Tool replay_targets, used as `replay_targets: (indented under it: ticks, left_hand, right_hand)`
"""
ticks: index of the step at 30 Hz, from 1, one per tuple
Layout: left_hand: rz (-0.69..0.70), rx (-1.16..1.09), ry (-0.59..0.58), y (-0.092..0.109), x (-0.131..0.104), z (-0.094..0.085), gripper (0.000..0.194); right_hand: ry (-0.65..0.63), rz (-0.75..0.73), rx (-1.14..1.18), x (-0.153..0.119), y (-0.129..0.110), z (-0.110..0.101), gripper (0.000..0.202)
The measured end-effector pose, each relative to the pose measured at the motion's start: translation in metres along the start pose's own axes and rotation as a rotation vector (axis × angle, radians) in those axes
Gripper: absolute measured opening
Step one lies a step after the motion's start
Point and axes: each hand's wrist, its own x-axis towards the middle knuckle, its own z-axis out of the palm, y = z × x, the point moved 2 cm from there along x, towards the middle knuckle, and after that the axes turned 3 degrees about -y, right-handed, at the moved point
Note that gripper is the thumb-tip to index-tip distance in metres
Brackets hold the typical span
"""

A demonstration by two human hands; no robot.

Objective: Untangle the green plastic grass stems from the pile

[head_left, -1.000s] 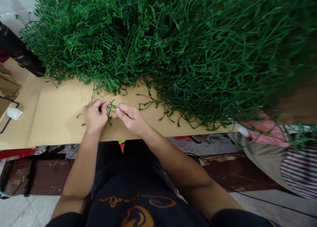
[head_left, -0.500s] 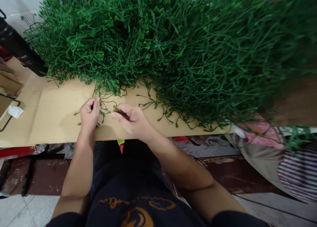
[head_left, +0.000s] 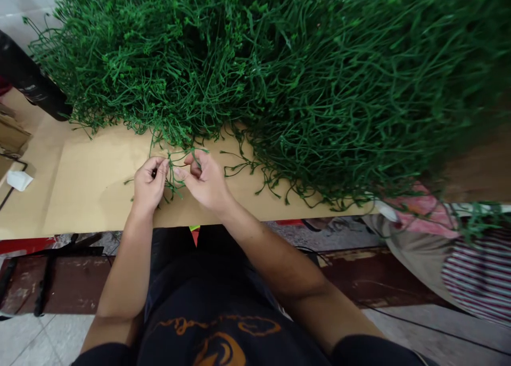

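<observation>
My left hand (head_left: 150, 184) pinches a thin green artificial plant stem (head_left: 171, 175) between thumb and fingers, above the cardboard-covered table (head_left: 91, 179). Close on its right, my right hand (head_left: 206, 180) has its thumb and fingers curled around part of the same green strands, thumb toward the stem. Small branching tips stick out around and below the left fingers. Just beyond both hands lies a big heap of green artificial stems (head_left: 167, 62), its loose ends reaching near my fingertips. The exact grip inside the right fingers is partly hidden.
A black bottle (head_left: 34, 78) leans at the left beside the heap. A white wad (head_left: 19, 180) sits at the left. On the right, another person in a striped garment (head_left: 479, 281) sits near a pink cloth (head_left: 427, 211). A dark bench (head_left: 72, 286) stands below the table.
My right hand has moved up and left, closer to the left hand, and its fingers have come to the green strands. My left hand has shifted slightly right.
</observation>
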Motion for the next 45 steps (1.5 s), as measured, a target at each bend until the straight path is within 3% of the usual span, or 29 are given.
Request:
replay_targets:
  ticks: [2,6,9,14,21,27,29,32,34,40,45]
  left_hand:
    - [-0.004,-0.025,0.001,-0.003,0.000,0.001,0.032]
    - [-0.001,-0.055,-0.012,-0.007,-0.001,0.002,0.023]
    - [0.021,-0.029,-0.018,-0.007,-0.001,0.002,0.019]
    - [0.051,0.086,0.025,-0.005,-0.001,0.002,0.017]
    - [-0.076,0.252,0.115,-0.008,-0.002,0.000,0.010]
    - [-0.115,0.400,0.113,-0.006,-0.002,0.002,0.009]
    - [-0.131,0.441,0.158,-0.007,0.001,-0.002,0.012]
    - [-0.137,0.457,0.313,-0.011,0.007,-0.013,0.017]
    - [-0.099,0.405,0.344,-0.013,0.008,-0.018,0.016]
    - [0.022,0.180,0.200,-0.007,0.000,-0.009,0.017]
    - [0.084,0.223,0.133,-0.008,-0.001,-0.002,0.020]
  right_hand:
    - [-0.002,-0.019,0.005,-0.001,0.003,0.002,0.040]
    - [-0.157,0.042,0.064,-0.003,0.010,0.010,0.043]
    - [-0.204,0.060,0.100,-0.003,0.016,0.015,0.045]
    - [-0.209,-0.105,0.146,0.000,0.016,0.014,0.042]
    - [-0.270,-0.233,0.051,-0.011,0.005,0.008,0.034]
    - [-0.313,-0.340,0.017,-0.027,-0.006,-0.001,0.034]
    - [-0.402,-0.441,0.043,-0.039,-0.019,-0.003,0.029]
    - [-0.658,-0.711,0.017,-0.060,-0.046,-0.001,0.019]
    - [-0.707,-0.792,-0.025,-0.064,-0.058,-0.003,0.016]
    - [-0.338,-0.460,-0.023,-0.030,-0.048,-0.031,0.023]
    - [-0.308,-0.060,0.315,-0.013,-0.017,-0.040,0.035]
